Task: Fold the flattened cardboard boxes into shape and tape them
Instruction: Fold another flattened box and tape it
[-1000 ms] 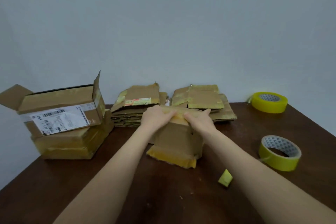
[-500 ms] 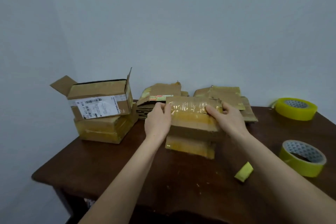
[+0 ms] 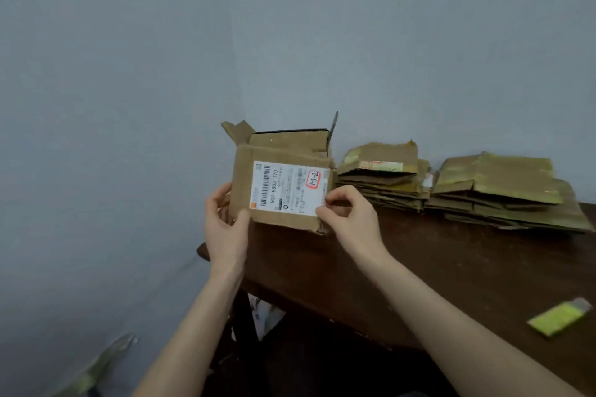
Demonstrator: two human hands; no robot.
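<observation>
L hand [image 3: 225, 229] & R hand [image 3: 351, 222] each grip a side edge of 1 labelled box [image 3: 283, 193], at tabletop [image 3: 419, 267] left corner. 1 open box [image 3: 290, 138] behind it. 2 flat cardboard stacks [image 3: 383, 177] [image 3: 503, 190] right of R hand.

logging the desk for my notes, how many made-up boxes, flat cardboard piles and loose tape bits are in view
made-up boxes: 2, labelled box, open box behind it
flat cardboard piles: 2, left pile, right pile
loose tape bits: 1, yellow tape bit
total: 5

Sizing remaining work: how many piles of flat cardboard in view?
2. The left pile sits just right of the held box; the right pile lies beside it. Others may be out of frame.
</observation>
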